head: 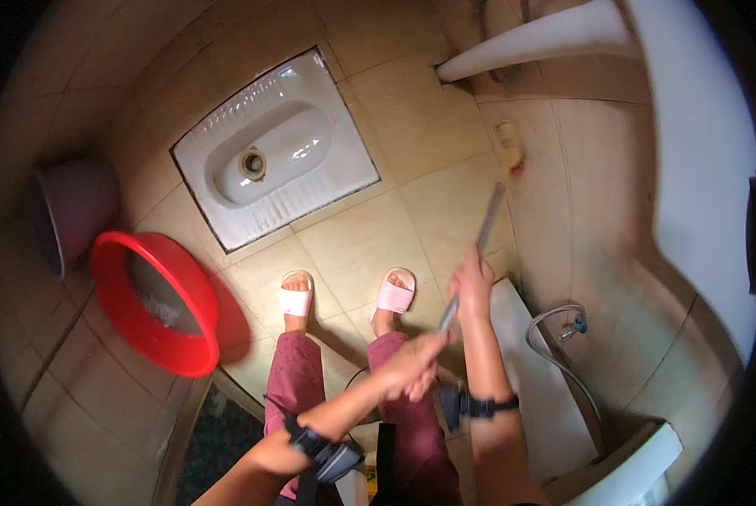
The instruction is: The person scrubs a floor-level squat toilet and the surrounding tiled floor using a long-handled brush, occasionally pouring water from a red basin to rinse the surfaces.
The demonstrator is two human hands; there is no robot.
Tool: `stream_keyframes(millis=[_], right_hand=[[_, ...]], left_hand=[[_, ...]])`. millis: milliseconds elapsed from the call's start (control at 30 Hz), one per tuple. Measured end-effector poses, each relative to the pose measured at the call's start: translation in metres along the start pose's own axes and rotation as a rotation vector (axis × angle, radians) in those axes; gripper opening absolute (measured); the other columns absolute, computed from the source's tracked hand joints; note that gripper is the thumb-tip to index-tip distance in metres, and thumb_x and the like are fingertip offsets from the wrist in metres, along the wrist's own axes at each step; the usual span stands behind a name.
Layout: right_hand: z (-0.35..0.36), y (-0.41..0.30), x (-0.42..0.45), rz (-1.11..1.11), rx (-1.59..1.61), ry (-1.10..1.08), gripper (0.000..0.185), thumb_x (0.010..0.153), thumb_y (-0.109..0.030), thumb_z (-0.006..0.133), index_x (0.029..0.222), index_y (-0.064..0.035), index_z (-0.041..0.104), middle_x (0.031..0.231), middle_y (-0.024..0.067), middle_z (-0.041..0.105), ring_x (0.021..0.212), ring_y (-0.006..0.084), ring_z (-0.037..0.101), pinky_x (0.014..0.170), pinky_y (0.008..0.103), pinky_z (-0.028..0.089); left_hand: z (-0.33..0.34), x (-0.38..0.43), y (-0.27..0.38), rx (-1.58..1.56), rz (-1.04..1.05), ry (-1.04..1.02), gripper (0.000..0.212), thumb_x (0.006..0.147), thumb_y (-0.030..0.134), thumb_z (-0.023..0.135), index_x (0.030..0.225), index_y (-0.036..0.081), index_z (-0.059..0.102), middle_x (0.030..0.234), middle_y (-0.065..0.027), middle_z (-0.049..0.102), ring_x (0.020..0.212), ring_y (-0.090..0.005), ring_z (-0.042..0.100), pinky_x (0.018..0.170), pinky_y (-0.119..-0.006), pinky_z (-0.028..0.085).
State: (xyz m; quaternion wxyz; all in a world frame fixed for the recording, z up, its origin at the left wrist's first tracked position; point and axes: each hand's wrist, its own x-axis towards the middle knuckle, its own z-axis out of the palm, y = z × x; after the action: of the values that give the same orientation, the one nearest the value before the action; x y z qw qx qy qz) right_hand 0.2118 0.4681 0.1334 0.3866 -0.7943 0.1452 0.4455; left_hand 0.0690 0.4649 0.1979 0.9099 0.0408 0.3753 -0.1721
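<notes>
Both my hands are closed around a thin grey metal pole [490, 212] that slants up and right over the tiled floor. My left hand [416, 367] grips its lower part near my knees. My right hand [473, 284] holds it higher up, with the pole's far part reaching toward the right wall's foot. Whatever the pole's lower end bears is hidden by my hand and leg. A dark strapped device sits on each forearm. Beyond my feet in pink slippers [396, 291] lies a white squat toilet [270, 148] set in the floor.
A red plastic basin [212, 316] with water stands at left, beside a purplish bucket [84, 209]. At right are a white pipe [536, 41], a white basin [700, 158], a flexible metal hose [564, 367] and a long white panel [542, 379]. A dark mat [217, 443] lies lower left.
</notes>
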Motion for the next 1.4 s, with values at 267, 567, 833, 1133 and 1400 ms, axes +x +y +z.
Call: stream_keyframes(millis=[267, 567, 833, 1133, 1400], right_hand=[[0.022, -0.018, 0.0, -0.022, 0.009, -0.09, 0.035, 0.082, -0.033, 0.047, 0.057, -0.0131, 0.034, 0.043, -0.0041, 0.028, 0.034, 0.007, 0.028, 0.031, 0.023, 0.025], [0.046, -0.022, 0.039, 0.008, 0.032, -0.162, 0.037, 0.082, -0.033, 0.047, 0.055, -0.0124, 0.034, 0.043, -0.003, 0.031, 0.034, 0.0084, 0.031, 0.032, 0.0241, 0.025], [0.068, -0.02, 0.099, -0.19, -0.149, -0.158, 0.036, 0.082, -0.035, 0.044, 0.059, -0.0084, 0.036, 0.043, 0.0012, 0.033, 0.032, 0.0125, 0.033, 0.031, 0.0265, 0.027], [-0.012, 0.022, 0.063, -0.013, -0.271, 0.003, 0.035, 0.084, -0.036, 0.041, 0.064, -0.007, 0.041, 0.043, 0.0011, 0.038, 0.031, 0.0122, 0.034, 0.031, 0.027, 0.028], [0.004, 0.03, 0.067, -0.121, -0.23, -0.039, 0.037, 0.082, -0.031, 0.042, 0.055, -0.007, 0.038, 0.039, 0.001, 0.035, 0.027, 0.0143, 0.033, 0.03, 0.0286, 0.029]], left_hand=[[-0.001, 0.001, 0.02, -0.215, -0.079, -0.004, 0.045, 0.085, 0.047, 0.032, 0.116, 0.014, 0.036, 0.043, 0.0001, 0.031, 0.029, -0.0104, 0.029, 0.027, -0.022, 0.026], [-0.014, 0.017, 0.048, -0.072, 0.012, 0.1, 0.052, 0.084, 0.049, 0.031, 0.118, 0.009, 0.036, 0.043, -0.0001, 0.033, 0.028, -0.0091, 0.031, 0.025, -0.023, 0.028], [-0.045, 0.062, 0.074, -0.048, 0.049, 0.135, 0.052, 0.084, 0.045, 0.033, 0.119, 0.008, 0.035, 0.041, -0.0012, 0.033, 0.029, -0.0096, 0.032, 0.025, -0.022, 0.029], [-0.003, 0.051, 0.008, -0.186, -0.119, 0.06, 0.046, 0.084, 0.045, 0.034, 0.116, 0.012, 0.039, 0.046, -0.0005, 0.032, 0.03, -0.0096, 0.03, 0.027, -0.023, 0.026], [-0.025, 0.064, -0.005, -0.128, -0.032, 0.045, 0.05, 0.085, 0.05, 0.03, 0.117, 0.013, 0.038, 0.043, -0.0003, 0.032, 0.029, -0.0099, 0.031, 0.027, -0.021, 0.028]])
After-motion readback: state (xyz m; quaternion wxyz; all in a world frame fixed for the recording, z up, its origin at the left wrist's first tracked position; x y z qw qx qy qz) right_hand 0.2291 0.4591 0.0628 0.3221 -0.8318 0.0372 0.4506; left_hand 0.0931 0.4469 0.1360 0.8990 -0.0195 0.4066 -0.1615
